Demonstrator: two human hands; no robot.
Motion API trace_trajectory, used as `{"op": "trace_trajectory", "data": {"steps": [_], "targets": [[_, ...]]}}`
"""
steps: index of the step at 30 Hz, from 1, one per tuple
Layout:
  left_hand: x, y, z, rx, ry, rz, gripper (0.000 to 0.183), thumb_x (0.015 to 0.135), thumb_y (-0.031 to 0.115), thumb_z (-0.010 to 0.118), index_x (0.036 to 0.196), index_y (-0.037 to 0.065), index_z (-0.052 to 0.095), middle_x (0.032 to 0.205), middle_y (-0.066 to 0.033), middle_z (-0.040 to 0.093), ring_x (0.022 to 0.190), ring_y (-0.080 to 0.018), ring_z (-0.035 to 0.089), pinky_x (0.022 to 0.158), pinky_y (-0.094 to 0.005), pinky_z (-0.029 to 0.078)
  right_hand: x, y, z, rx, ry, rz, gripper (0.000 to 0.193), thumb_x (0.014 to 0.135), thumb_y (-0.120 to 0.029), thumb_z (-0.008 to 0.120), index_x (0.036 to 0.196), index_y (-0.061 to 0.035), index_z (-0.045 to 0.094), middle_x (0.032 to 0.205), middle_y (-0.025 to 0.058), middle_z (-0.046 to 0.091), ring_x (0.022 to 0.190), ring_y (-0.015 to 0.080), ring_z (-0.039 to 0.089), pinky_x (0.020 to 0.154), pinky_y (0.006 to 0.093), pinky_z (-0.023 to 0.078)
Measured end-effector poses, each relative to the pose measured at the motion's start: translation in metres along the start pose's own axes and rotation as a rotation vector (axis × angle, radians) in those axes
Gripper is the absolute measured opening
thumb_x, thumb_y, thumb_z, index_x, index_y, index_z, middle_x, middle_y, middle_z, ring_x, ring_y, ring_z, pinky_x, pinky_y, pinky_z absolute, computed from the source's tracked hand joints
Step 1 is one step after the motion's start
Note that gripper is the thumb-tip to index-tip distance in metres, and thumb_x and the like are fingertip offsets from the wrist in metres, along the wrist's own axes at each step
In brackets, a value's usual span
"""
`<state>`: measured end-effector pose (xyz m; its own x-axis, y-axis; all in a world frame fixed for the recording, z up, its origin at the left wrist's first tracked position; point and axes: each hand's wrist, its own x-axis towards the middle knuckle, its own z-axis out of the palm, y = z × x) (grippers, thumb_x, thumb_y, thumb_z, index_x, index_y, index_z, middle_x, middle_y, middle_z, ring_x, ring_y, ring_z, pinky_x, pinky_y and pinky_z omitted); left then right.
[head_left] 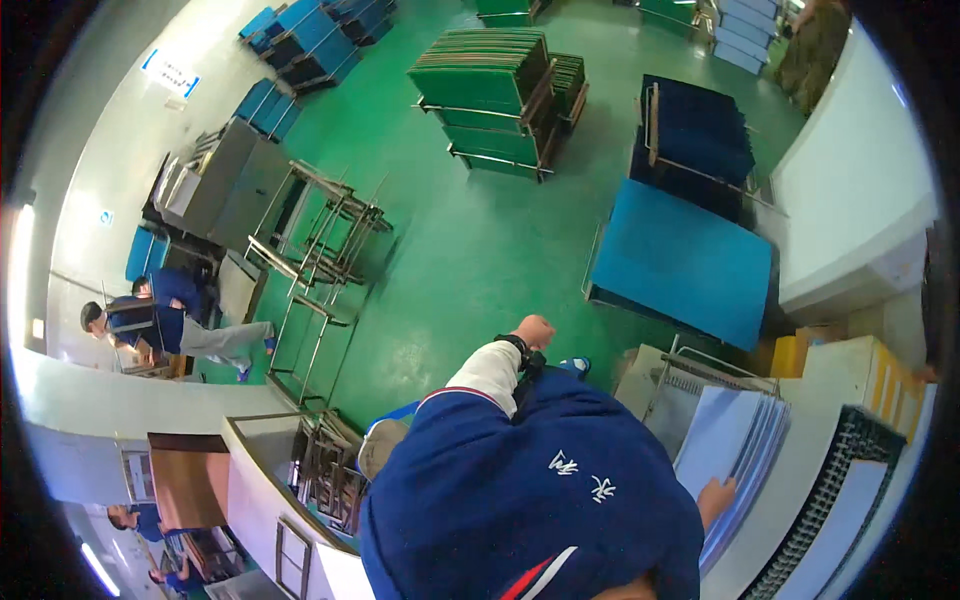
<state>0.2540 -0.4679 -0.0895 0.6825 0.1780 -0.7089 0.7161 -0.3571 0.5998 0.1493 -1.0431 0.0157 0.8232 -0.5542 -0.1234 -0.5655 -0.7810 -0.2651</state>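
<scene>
My left hand is held in front of my body, curled into a fist with nothing visible in it. A black strap circles that wrist below a white sleeve. On the right, my right hand grips the edge of a pale blue panel, one of several standing close together in a rack. Part of this hand is hidden behind my dark blue shirt.
A large blue board stack stands ahead right, with dark boards behind it. Green boards fill a rack farther off. Metal frames stand left, near a co-worker. A black spiral-edged rack is at far right.
</scene>
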Motion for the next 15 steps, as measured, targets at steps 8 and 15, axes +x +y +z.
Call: {"op": "trace_trajectory", "data": {"steps": [8, 15], "targets": [[0.010, -0.029, -0.028, -0.151, 0.037, -0.059, 0.021, 0.076, 0.020, 0.056, 0.074, 0.000, 0.062, 0.062, -0.0096, 0.062, 0.046, -0.0176, 0.057, 0.038, -0.0292, 0.045, 0.025, 0.015, 0.021, -0.127, -0.019, -0.034, 0.041, 0.072, -0.021, 0.057, 0.094, 0.0127, 0.056, 0.095, 0.0308, 0.058, 0.091, 0.0450, 0.055, 0.080, 0.0483, 0.043], [0.019, -0.005, -0.034, -0.210, 0.028, -0.093, 0.023, 0.078, 0.023, 0.059, 0.074, 0.001, 0.063, 0.060, -0.0071, 0.060, 0.047, -0.0148, 0.055, 0.040, -0.0270, 0.044, 0.018, 0.008, 0.020, -0.159, 0.023, 0.001, 0.042, 0.072, -0.024, 0.061, 0.097, 0.0090, 0.058, 0.096, 0.0288, 0.059, 0.090, 0.0437, 0.056, 0.079, 0.0476, 0.044]]}}
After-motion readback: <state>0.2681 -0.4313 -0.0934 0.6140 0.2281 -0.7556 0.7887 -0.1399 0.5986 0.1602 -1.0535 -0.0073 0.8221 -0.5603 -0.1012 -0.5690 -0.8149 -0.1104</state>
